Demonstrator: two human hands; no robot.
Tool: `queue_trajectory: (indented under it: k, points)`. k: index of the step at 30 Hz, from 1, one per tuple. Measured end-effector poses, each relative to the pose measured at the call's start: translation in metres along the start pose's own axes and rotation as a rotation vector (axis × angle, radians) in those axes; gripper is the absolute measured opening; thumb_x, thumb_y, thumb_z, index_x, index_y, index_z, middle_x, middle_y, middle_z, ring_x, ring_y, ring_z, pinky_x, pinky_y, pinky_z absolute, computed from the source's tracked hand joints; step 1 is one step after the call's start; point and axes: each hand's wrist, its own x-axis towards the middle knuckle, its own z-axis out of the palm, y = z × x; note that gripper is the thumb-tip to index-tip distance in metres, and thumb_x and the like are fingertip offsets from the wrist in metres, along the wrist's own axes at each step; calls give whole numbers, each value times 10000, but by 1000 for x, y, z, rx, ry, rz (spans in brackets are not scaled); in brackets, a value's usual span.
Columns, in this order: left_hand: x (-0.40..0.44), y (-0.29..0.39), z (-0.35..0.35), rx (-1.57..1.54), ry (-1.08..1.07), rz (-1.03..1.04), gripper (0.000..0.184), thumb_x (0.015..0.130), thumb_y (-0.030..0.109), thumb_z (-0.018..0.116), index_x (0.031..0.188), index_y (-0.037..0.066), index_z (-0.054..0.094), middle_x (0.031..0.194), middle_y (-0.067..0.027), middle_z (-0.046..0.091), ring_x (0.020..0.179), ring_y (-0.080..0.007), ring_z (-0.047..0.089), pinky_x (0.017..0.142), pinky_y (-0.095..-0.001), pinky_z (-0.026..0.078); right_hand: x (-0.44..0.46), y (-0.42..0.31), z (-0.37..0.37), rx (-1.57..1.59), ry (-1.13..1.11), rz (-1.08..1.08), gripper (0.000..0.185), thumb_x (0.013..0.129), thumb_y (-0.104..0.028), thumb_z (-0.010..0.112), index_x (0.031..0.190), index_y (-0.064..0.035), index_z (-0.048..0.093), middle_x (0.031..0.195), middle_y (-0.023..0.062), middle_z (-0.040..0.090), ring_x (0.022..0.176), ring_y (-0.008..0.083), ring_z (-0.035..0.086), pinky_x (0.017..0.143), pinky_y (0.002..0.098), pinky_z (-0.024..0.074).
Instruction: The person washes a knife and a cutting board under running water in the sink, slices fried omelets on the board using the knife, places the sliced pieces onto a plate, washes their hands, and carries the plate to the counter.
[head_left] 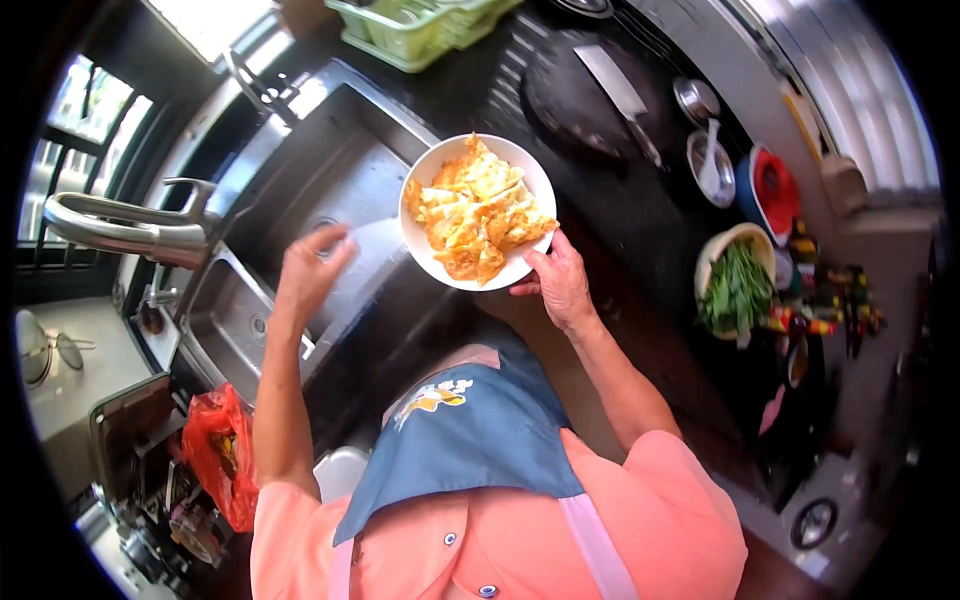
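My right hand (pixel 558 280) grips the rim of a white plate (pixel 412 243), its thumb on top and its fingers beneath. Pieces of fried egg (pixel 478 215), golden and white, are heaped on the plate, which is held up between the sink and the dark counter. Over the steel sink (pixel 365 125) is my left hand (pixel 315 265), apart from the plate. Its fingers are loosely bent, slightly blurred and spaced from the thumb, with nothing visible in them.
A cleaver (pixel 615 82) lies on a round dark chopping board (pixel 560 85). To the right are a bowl of leafy greens (pixel 738 285), a red bowl (pixel 775 185) and a white spoon (pixel 711 165). A faucet (pixel 130 228), red bag (pixel 222 450) and green dish rack (pixel 400 35) surround the sink.
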Motion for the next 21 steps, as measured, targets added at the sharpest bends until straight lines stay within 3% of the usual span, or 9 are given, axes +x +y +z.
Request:
queue_trajectory:
  k: [2, 3, 4, 6, 7, 10, 14, 19, 21]
  points:
    - [6, 21, 18, 989, 268, -58, 316, 841, 308, 787, 1074, 96, 759, 1307, -160, 668, 1489, -397, 344, 1228, -543, 244, -25, 5, -9, 41, 55, 27, 405, 981, -57, 542, 1382, -55, 488, 1130, 93, 699, 790, 163, 739, 576, 298, 646]
    - [-12, 42, 26, 1294, 264, -35, 335, 854, 328, 773, 1099, 102, 749, 1352, -168, 643, 1481, -401, 355, 1225, -533, 256, -42, 10, -15, 73, 93, 50, 401, 979, -56, 545, 1377, -54, 493, 1130, 94, 699, 790, 163, 739, 566, 296, 643]
    - [-8, 14, 25, 1320, 175, 176, 363, 862, 346, 766, 1138, 110, 740, 1379, -176, 621, 1479, -373, 369, 1223, -552, 249, -58, 14, -23, 109, 143, 54, 398, 977, -55, 548, 1371, -54, 497, 1130, 94, 700, 790, 163, 739, 557, 294, 641]
    - [-15, -5, 42, 480, 79, 149, 451, 898, 343, 743, 1214, 22, 718, 1295, -221, 665, 1306, -368, 576, 1112, -463, 429, -94, 38, -41, 179, 180, 34, 402, 969, -58, 563, 1367, -58, 507, 1110, 94, 707, 792, 158, 740, 536, 287, 634]
    - [-19, -17, 52, 420, 41, 122, 474, 908, 341, 732, 1216, -19, 704, 1262, -231, 677, 1215, -410, 619, 1052, -435, 477, -116, 43, -50, 185, 193, 32, 423, 965, -62, 569, 1383, -61, 502, 1096, 91, 710, 785, 151, 736, 536, 287, 632]
    - [-33, -27, 67, 970, 200, 576, 414, 903, 295, 748, 1173, -18, 720, 1171, -226, 701, 1124, -409, 652, 1034, -446, 490, -166, 87, -84, 221, 230, -35, 506, 957, -88, 585, 1449, -79, 467, 1060, 80, 717, 760, 133, 721, 539, 289, 627]
    - [-60, 6, 122, 513, 77, 320, 364, 935, 279, 721, 1160, -7, 723, 1182, -210, 699, 1129, -387, 652, 1013, -455, 491, -255, 120, -149, 213, 350, -43, 535, 967, -121, 597, 1480, -98, 445, 1052, 72, 712, 752, 118, 703, 563, 272, 617]
    - [-98, 87, 235, 572, -10, 568, 354, 950, 266, 712, 1190, 6, 715, 1186, -211, 710, 1114, -376, 675, 982, -443, 518, -357, 153, -239, 312, 538, -116, 451, 980, -126, 610, 1413, -77, 493, 1066, 66, 708, 752, 107, 699, 541, 256, 612]
    - [-122, 122, 292, 461, -191, 514, 374, 959, 255, 712, 1218, -14, 707, 1169, -209, 732, 1083, -330, 712, 959, -402, 549, -399, 162, -282, 340, 620, -156, 438, 984, -111, 600, 1407, -72, 493, 1063, 66, 708, 744, 108, 700, 536, 248, 611]
